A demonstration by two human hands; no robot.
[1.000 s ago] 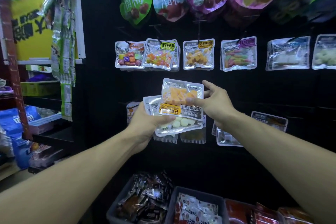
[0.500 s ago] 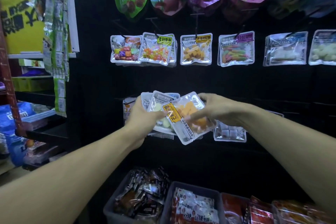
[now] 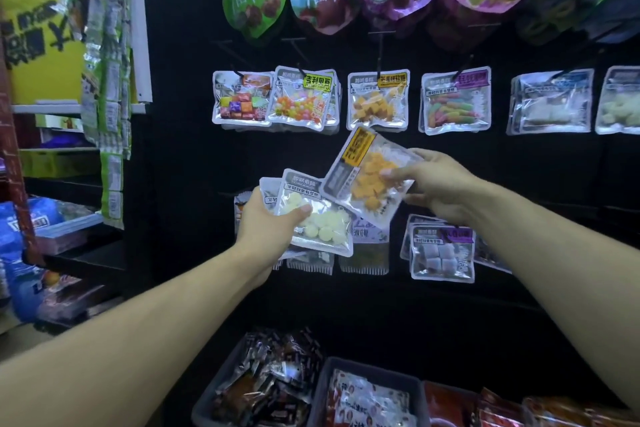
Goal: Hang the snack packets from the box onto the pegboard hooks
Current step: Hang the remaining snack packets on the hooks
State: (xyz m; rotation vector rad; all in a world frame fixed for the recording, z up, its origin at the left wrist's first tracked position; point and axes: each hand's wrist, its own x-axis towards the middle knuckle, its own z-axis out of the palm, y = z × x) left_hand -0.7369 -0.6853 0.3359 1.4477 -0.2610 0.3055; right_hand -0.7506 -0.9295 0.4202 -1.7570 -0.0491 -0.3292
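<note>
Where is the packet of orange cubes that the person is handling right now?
The orange cube packet is pinched in the right hand, tilted, centre of the head view, just below the hanging matching packet and above the left hand's white candy packet.

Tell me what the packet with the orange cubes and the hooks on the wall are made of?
The orange-cube packet in the right hand looks like thin glossy plastic film: its front is see-through, showing the cubes, and its silvery edges catch the light, perhaps foil-lined. The pegboard hooks look like thin dark wire, probably metal, though they are too dim to be sure.
</note>
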